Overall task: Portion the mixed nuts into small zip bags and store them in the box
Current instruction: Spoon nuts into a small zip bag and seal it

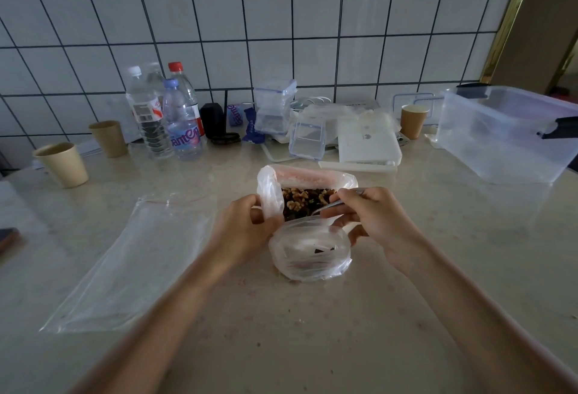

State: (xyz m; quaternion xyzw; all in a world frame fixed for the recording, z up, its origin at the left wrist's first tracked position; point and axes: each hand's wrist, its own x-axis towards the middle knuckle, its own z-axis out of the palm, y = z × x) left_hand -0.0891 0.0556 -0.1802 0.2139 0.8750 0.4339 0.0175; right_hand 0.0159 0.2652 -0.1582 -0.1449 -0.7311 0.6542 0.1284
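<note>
Nearest the camera, two bare forearms reach over the pale marbled surface (312, 331). Left hand (242, 231) pinches the rim of the large clear plastic bag of mixed nuts (308, 201), holding its mouth open; right hand (370, 221) closes its grip round a slim metal spoon (336, 203), whose long axis runs leftward into the nuts. Small clear zip bag (309, 253) sits just on the near side, mouth up and nearly empty, so the scoop likely travels toward the person. Clear plastic box (506, 137) waits far right.
</note>
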